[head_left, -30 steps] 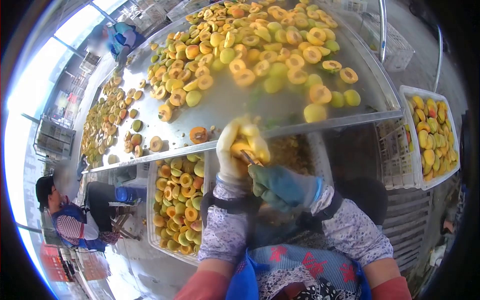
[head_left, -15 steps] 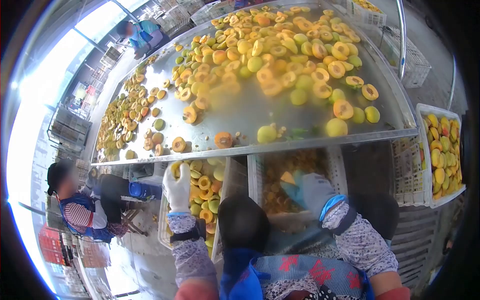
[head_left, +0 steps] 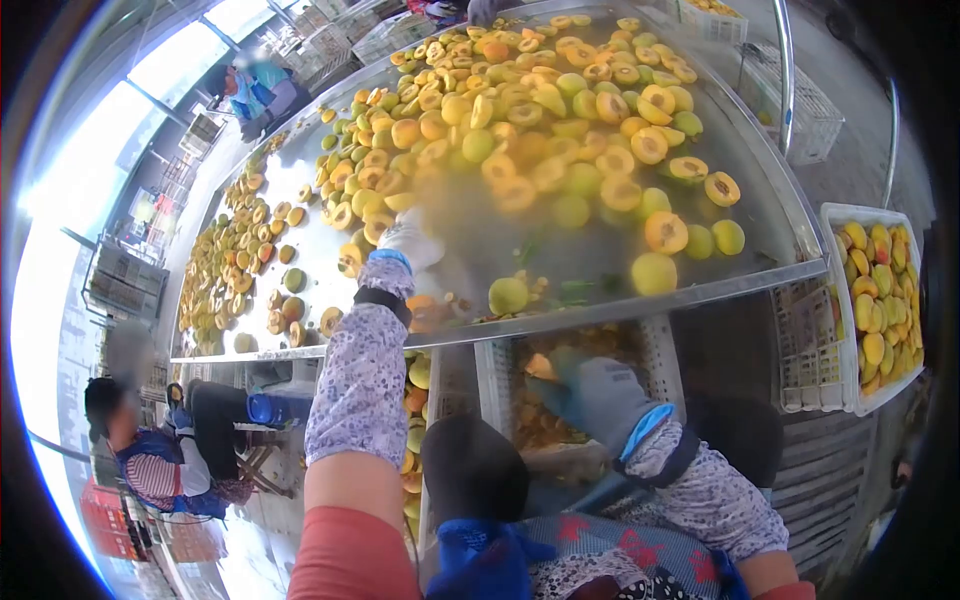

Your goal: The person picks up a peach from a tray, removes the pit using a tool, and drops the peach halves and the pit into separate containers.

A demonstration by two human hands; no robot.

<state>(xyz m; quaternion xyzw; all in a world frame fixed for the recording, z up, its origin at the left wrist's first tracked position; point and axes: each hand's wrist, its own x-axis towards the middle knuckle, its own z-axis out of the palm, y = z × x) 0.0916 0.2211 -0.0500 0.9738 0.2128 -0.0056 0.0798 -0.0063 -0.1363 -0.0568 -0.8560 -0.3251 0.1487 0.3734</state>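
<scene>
My left hand (head_left: 410, 240), in a white glove, reaches over the metal table (head_left: 480, 240) beside the pile of halved and whole yellow-green fruit (head_left: 520, 110); its fingers are blurred. Below the table edge, my right hand (head_left: 600, 400), in a grey glove, is closed over a white crate (head_left: 665, 365) of dark orange pieces. An orange piece of fruit (head_left: 540, 366) shows at its fingertips. Another crate of fruit (head_left: 418, 372) stands partly hidden behind my left sleeve.
A crate of yellow fruit (head_left: 880, 300) stands at the right. A seated person (head_left: 160, 460) is at the left, another person (head_left: 255, 100) by the far left table corner. A metal pole (head_left: 785, 80) rises at the right table edge.
My left hand has moved up from the fruit crate to over the table, and the fruit half it held is no longer visible. My right hand stays over its crate, slightly lower in view.
</scene>
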